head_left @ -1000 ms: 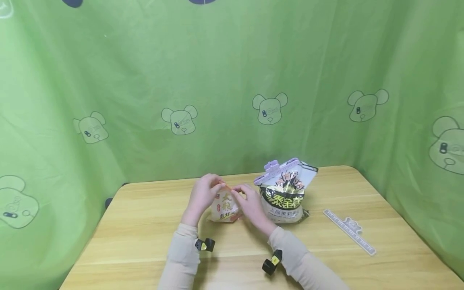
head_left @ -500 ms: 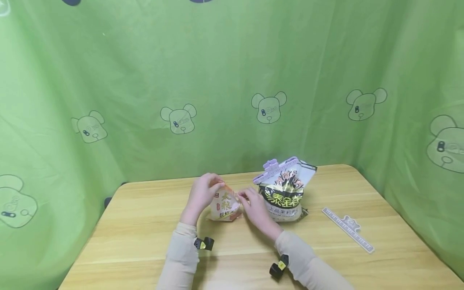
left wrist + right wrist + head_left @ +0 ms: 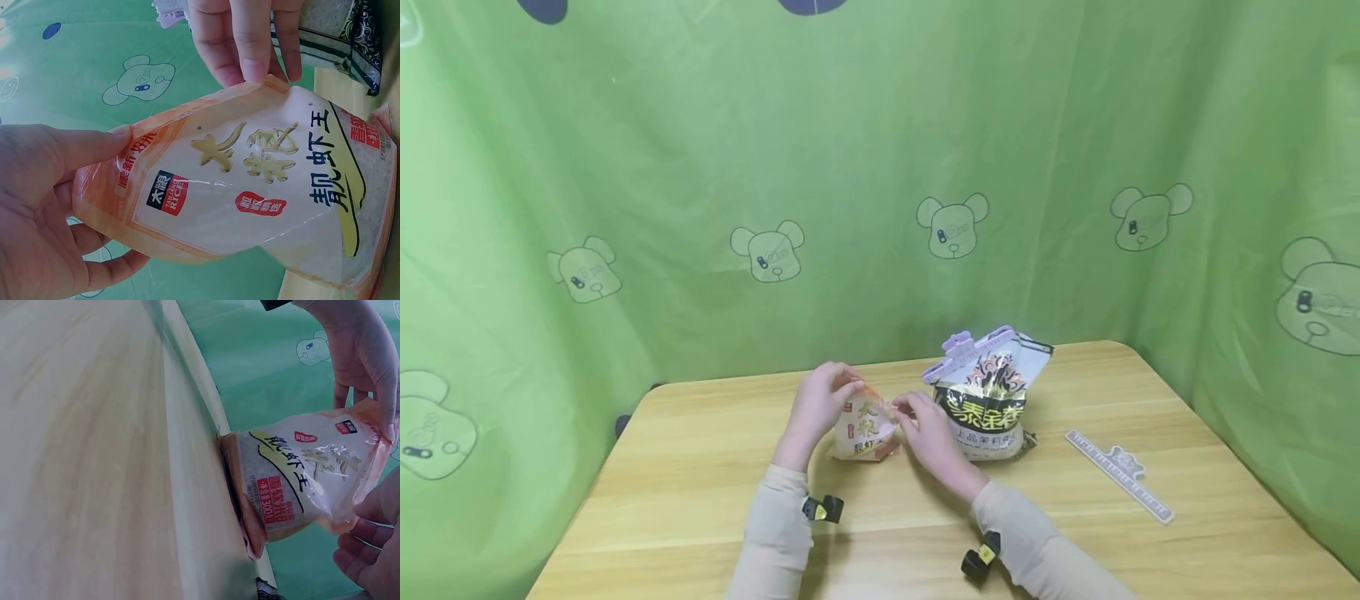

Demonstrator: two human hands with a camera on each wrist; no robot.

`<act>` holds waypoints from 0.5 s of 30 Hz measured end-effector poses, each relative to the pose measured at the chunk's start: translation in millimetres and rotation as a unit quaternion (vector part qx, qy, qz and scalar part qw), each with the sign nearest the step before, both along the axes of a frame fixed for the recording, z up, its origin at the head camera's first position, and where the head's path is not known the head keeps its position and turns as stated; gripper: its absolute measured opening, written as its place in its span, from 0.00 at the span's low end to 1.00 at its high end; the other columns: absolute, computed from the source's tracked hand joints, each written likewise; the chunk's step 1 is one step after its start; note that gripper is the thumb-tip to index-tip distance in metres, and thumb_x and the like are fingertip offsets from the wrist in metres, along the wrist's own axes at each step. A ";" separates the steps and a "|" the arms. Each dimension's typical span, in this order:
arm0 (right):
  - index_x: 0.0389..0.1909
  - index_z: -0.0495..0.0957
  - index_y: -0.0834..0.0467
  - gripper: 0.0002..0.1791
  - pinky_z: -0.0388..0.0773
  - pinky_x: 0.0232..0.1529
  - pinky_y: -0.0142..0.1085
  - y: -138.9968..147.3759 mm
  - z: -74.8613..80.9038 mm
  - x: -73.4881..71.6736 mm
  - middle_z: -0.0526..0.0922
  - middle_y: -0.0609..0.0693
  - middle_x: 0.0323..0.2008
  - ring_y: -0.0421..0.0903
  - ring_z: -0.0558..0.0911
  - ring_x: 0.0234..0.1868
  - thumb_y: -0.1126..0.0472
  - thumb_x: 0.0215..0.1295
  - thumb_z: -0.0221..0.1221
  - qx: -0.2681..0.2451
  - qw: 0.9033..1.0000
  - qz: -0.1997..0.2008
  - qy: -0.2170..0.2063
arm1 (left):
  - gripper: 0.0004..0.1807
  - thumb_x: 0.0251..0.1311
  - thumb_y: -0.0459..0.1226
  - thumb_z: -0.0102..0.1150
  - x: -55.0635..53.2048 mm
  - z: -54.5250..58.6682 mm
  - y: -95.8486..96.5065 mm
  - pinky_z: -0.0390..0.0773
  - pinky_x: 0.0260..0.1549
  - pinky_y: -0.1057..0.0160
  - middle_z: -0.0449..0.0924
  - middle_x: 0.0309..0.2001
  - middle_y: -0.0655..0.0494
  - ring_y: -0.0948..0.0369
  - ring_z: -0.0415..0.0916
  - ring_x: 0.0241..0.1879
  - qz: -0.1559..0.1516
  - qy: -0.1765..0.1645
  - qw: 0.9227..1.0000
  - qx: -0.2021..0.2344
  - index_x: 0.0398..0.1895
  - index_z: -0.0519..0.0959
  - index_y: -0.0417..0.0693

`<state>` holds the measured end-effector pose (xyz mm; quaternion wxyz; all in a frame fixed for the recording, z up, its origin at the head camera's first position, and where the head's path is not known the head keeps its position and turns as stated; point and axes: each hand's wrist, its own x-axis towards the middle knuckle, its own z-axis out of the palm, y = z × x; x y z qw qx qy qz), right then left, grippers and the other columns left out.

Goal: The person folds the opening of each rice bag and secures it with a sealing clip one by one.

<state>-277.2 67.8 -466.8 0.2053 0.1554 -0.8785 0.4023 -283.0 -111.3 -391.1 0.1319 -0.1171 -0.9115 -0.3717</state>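
Observation:
A small rice bag (image 3: 867, 433), white with orange edges and gold lettering, stands on the table in the head view. My left hand (image 3: 816, 408) pinches its upper left corner, the thumb lying on the printed front in the left wrist view. At the upper right corner, my right hand (image 3: 928, 429) pinches the bag's top edge between thumb and fingers. The top edge is stretched between both hands and slopes down to the right. In the right wrist view the bag's base (image 3: 240, 494) touches the wooden table.
Close to the right hand stands a larger rice bag (image 3: 985, 421), its folded top held by a purple bag clip (image 3: 973, 354). A pale ruler-like clip (image 3: 1120, 475) lies on the table (image 3: 700, 500) farther right. A green curtain (image 3: 850, 150) surrounds the back and sides.
My right hand has moved right and slightly down along the bag's top edge, away from the left hand, to the right corner. The left hand has stayed about where it was.

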 end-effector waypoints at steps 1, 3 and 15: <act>0.39 0.76 0.55 0.09 0.78 0.45 0.34 0.4 -0.1 1.1 0.79 0.47 0.37 0.41 0.78 0.40 0.62 0.56 0.59 -0.002 1.000 0.002 0.001 | 0.05 0.54 0.43 0.57 0.4 -0.4 -0.1 0.75 0.47 0.56 0.80 0.38 0.58 0.59 0.77 0.42 0.000 0.000 1.000 0.002 0.32 0.78 0.55; 0.41 0.76 0.56 0.11 0.78 0.46 0.35 1.0 1.8 3.9 0.79 0.47 0.38 0.41 0.78 0.40 0.62 0.56 0.59 -0.007 1.000 0.007 -0.002 | 0.05 0.54 0.43 0.58 1.1 -0.7 -0.2 0.76 0.47 0.56 0.80 0.37 0.58 0.59 0.77 0.41 0.000 -0.001 1.000 0.005 0.32 0.78 0.54; 0.45 0.75 0.55 0.15 0.80 0.42 0.35 14.2 25.2 25.7 0.79 0.48 0.41 0.42 0.79 0.42 0.61 0.55 0.60 -0.017 0.998 0.060 0.030 | 0.06 0.55 0.43 0.57 2.3 0.6 -0.2 0.75 0.48 0.55 0.80 0.39 0.57 0.58 0.76 0.43 -0.005 -0.017 1.000 0.020 0.33 0.78 0.54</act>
